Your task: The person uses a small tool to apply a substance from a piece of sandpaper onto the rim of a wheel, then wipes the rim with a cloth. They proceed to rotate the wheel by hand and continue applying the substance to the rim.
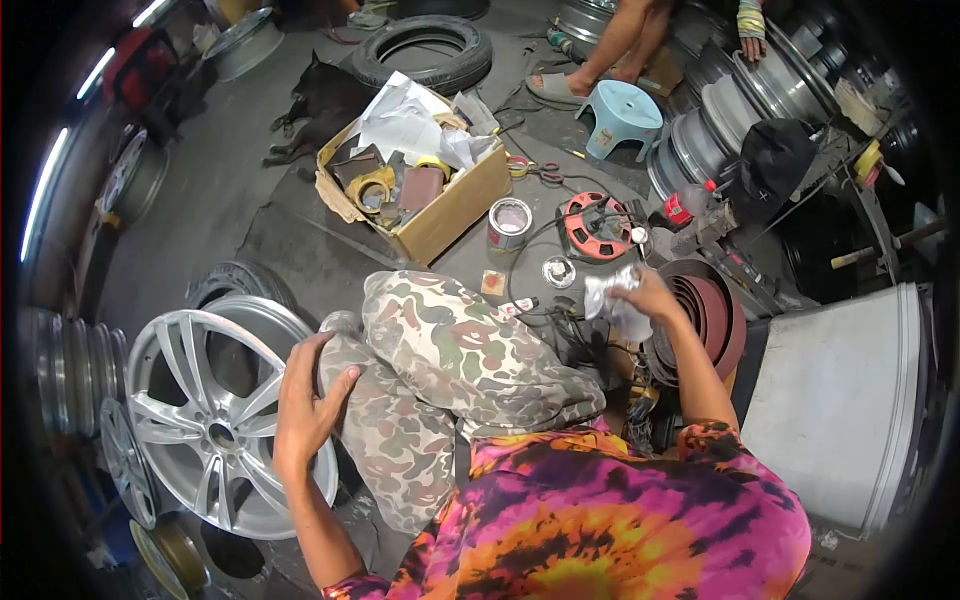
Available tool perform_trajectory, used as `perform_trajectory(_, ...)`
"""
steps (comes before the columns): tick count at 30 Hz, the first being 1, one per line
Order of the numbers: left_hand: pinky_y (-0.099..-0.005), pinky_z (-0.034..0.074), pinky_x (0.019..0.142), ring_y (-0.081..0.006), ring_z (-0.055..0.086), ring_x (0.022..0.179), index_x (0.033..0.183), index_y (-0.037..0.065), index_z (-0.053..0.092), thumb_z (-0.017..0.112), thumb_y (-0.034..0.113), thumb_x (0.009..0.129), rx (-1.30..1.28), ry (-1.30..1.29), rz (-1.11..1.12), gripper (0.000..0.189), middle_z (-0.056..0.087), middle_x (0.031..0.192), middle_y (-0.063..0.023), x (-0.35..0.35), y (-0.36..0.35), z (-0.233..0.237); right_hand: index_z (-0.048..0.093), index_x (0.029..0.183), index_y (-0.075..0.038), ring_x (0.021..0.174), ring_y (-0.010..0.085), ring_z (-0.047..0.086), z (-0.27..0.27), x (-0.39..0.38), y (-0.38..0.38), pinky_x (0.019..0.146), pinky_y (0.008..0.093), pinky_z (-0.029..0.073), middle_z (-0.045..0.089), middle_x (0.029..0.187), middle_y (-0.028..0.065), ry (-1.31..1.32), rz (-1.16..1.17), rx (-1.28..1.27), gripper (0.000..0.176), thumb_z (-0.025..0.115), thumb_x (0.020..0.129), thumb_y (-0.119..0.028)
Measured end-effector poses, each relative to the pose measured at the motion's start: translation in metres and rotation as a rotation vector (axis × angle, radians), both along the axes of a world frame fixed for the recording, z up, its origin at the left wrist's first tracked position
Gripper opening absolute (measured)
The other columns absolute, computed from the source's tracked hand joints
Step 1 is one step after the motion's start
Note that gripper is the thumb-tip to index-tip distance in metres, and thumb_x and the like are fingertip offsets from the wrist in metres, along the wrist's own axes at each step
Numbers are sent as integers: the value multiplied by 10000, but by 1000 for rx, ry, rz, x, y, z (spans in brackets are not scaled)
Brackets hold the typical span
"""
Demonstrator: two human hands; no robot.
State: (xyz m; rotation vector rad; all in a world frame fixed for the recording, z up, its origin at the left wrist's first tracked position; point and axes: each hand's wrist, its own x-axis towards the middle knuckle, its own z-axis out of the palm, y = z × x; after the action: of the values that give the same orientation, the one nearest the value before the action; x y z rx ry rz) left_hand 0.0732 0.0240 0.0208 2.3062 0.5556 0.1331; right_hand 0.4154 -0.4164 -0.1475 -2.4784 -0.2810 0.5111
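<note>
My left hand (308, 396) is open, its fingers extended and thumb apart, between my camouflage-trousered knee and the edge of a silver alloy wheel (215, 432). The wheel leans upright at my left side, its spoked face toward me. On the other side, my right hand (650, 296) is closed on a crumpled whitish, shiny sheet (612, 290); its exact material I cannot tell. Below that hand lies a coil of reddish-brown sanding belt (715, 325). Close by on the floor are an open can of putty (510, 222) and a round lid (559, 271).
A cardboard box (460, 222) of papers and tape stands ahead. Beyond it are a black dog (330, 95) and a tire (425, 52). A red cable reel (597, 226), cola bottle (688, 204) and blue stool (620, 112) sit to the right. Another person's legs (625, 45) are behind.
</note>
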Motion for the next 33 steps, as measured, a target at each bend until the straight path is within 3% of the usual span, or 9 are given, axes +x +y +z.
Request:
perform_trajectory(2,-387,447,962,-347,585,1104,1264,3,550,741,212,855,52,-99,-12,498,595,1177,-183,0,0,-5,614,1110,58,950,254,651,-7,-11,5,878,359,504,689,1067,192,180,110,-174,690,896,674,-397)
perform_trajectory(4,-389,444,969,-349,582,1111,1266,5,550,741,204,855,49,-95,-8,494,592,1188,-183,-1,-2,-3,667,1026,64,1026,355,636,-50,-31,-1,918,427,483,664,940,181,-399,190,-374,747,851,663,-563)
perform_trajectory(6,-391,442,976,-352,579,1117,1267,7,551,741,195,855,45,-83,-8,491,589,1199,-184,0,-4,0,603,1214,42,1134,439,577,-54,-25,13,969,495,464,578,1218,316,-421,285,-585,791,744,765,-594)
perform_trajectory(7,-392,439,985,-355,574,1126,1267,3,549,740,188,855,41,-71,5,491,585,1212,-185,1,-6,1,603,1214,42,1134,439,577,-60,-17,22,969,495,464,578,1218,316,-411,288,-583,791,744,765,-594)
perform_trajectory(12,-401,423,1013,-368,555,1160,1269,-13,541,735,177,858,66,-44,35,492,573,1243,-193,8,-13,-2,604,1118,9,1033,422,618,-111,10,81,878,494,495,616,1125,262,-76,126,-311,561,609,904,-510)
perform_trajectory(16,-414,405,1030,-374,543,1173,1255,-14,550,723,143,853,161,-34,140,465,572,1245,-193,17,-28,-3,587,1152,2,1086,409,592,-170,11,91,868,488,495,585,1173,250,-55,281,-387,541,597,917,-484)
perform_trajectory(22,-421,400,1031,-363,550,1156,1198,-9,581,708,95,837,210,-8,279,396,592,1217,-186,30,-39,-5,533,1297,-26,1175,354,498,-179,29,109,874,474,478,485,1271,197,-268,374,-421,508,607,909,-346)
perform_trajectory(24,-422,401,1028,-366,553,1151,1188,-8,585,706,96,837,224,-7,313,385,596,1209,-190,33,-39,-8,518,1274,-26,1119,340,520,-207,39,110,843,472,488,515,1136,179,-461,426,-455,532,680,796,-193)
perform_trajectory(33,-424,419,997,-364,575,1104,1146,-5,604,716,98,812,261,-23,311,367,616,1155,-185,42,-32,-18,531,1238,-121,1072,292,513,-241,54,109,827,391,461,492,1123,118,-591,607,-658,546,714,725,-157)
